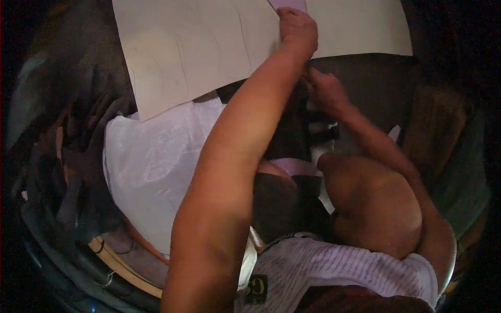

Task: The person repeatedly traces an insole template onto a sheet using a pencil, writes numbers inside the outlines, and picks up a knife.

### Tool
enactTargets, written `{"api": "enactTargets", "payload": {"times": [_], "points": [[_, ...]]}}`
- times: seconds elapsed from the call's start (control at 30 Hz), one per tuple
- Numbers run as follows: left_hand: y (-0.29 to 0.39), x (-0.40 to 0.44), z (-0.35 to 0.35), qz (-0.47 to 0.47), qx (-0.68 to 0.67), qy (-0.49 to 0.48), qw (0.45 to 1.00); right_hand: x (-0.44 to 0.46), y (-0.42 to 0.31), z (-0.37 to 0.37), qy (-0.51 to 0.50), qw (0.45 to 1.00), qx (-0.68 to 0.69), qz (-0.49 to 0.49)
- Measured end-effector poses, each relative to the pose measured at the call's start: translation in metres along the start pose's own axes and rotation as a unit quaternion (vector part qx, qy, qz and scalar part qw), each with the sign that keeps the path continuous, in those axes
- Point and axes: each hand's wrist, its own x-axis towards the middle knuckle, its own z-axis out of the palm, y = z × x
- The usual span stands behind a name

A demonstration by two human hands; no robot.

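A large cream sheet with wavy thin lines across it spreads over the top of the view. On it, at the top edge, lies a flat pink piece, only partly in view. My left hand reaches across to this piece, its fingers curled at the piece's lower edge. Below the sheet's front edge is my right hand, over a dark area. Its fingers are bent together, and shadow hides what is between them, if anything.
A white plastic sack lies left of my left forearm. A bare knee and striped white cloth are close below. Another pink piece lies between the arms. Dark cloth heaps at the left, above a curved wooden rim.
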Motion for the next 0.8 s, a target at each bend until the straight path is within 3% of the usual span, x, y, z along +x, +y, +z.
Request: {"api": "enactTargets", "payload": {"times": [0.03, 0.1, 0.13, 0.2, 0.3, 0.4, 0.73, 0.8], "points": [[-0.003, -0.002, 0.003, 0.001, 0.000, -0.001, 1.000, -0.003, 0.006, -0.002, -0.001, 1.000, 0.000, 0.001], [-0.010, -0.007, 0.008, 0.023, -0.025, 0.114, 0.993, -0.008, 0.018, -0.004, 0.001, 0.998, 0.038, -0.042], [-0.014, -0.006, 0.008, 0.023, -0.025, 0.113, 0.993, -0.007, 0.017, -0.013, -0.001, 0.998, 0.038, -0.042], [-0.019, -0.004, 0.006, 0.029, -0.048, 0.037, 0.998, -0.001, 0.011, -0.043, -0.115, 0.991, 0.069, 0.017], [-0.021, -0.009, 0.010, 0.023, -0.071, 0.076, 0.994, 0.007, 0.025, -0.056, -0.146, 0.980, 0.130, 0.041], [-0.021, -0.014, 0.006, 0.021, -0.073, 0.058, 0.995, 0.012, 0.035, -0.065, -0.112, 0.985, 0.122, -0.044], [-0.021, -0.018, 0.023, 0.016, -0.104, 0.130, 0.986, 0.049, 0.058, -0.094, -0.152, 0.973, 0.176, 0.001], [-0.024, -0.021, 0.009, 0.019, -0.125, 0.037, 0.991, 0.059, 0.063, -0.097, -0.173, 0.964, 0.203, 0.022]]}}
